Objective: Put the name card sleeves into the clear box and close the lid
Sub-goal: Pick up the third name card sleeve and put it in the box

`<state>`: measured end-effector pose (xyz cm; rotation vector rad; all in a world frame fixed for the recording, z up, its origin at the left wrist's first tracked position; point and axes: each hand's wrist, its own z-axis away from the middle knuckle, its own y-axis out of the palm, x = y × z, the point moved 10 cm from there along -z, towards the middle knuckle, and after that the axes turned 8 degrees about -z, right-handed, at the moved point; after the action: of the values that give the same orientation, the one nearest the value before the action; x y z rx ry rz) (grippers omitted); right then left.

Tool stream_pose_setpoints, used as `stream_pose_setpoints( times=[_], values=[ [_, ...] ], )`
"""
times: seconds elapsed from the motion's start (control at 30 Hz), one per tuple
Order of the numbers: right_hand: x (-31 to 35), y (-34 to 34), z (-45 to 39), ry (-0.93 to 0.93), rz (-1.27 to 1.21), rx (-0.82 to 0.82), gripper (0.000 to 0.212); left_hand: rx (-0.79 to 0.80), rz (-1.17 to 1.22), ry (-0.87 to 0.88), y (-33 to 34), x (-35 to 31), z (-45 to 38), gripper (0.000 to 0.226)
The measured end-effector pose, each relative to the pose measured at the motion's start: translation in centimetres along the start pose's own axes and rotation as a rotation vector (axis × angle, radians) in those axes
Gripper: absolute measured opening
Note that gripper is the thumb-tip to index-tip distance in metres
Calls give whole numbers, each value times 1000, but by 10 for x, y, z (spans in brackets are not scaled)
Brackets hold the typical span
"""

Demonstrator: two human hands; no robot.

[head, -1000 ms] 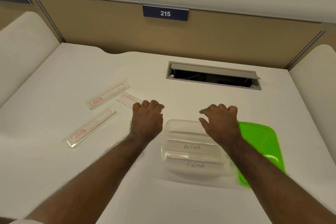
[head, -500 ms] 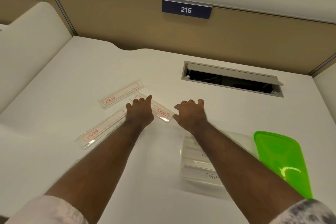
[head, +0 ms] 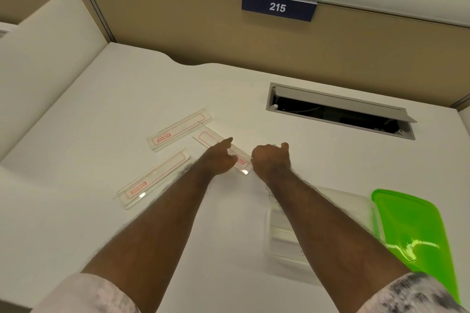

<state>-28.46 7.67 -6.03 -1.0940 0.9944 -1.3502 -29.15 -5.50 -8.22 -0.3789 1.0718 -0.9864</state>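
Three clear name card sleeves with red print lie on the white desk. My left hand (head: 219,160) rests over the middle one (head: 213,140), fingers curled on it. My right hand (head: 270,160) is curled against that sleeve's near end. It still lies on the desk. The other two sleeves (head: 179,127) (head: 152,180) lie to the left, untouched. The clear box (head: 282,239) stands open under my right forearm, which hides part of it; sleeves lie inside. The green lid (head: 412,231) lies right of the box.
An open cable hatch (head: 338,112) is set into the desk at the back right. A tan partition with a sign reading 215 (head: 278,6) closes off the back. A curved white divider (head: 43,63) stands on the left.
Both hands left the box and moved forward and left to the middle sleeve, then closed in on it from either side. My view turned left, so the box and lid now sit lower right.
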Motion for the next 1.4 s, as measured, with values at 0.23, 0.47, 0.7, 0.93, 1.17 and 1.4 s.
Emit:
stream_pose_setpoints(
  times=[0.23,0.47,0.7,0.93,1.17,1.4],
  values=[
    [21,-37,22,-149,-21,-187,24,-158,354,-79,-19,-2,9,69],
    [40,-57,61,-398,-379,-113,31,-298,679,-108,-29,4,32,47],
    [6,-67,71,-384,-486,-116,58,-125,887,0,-32,-27,62,42],
    [-83,-83,71,-207,-473,-197,52,238,887,68,-16,-60,91,26],
    [-127,-87,96,-160,-716,-99,50,384,915,54,-4,-65,99,28],
    [-166,-80,137,-82,-857,-74,38,331,784,37,5,-70,109,28]
  ],
)
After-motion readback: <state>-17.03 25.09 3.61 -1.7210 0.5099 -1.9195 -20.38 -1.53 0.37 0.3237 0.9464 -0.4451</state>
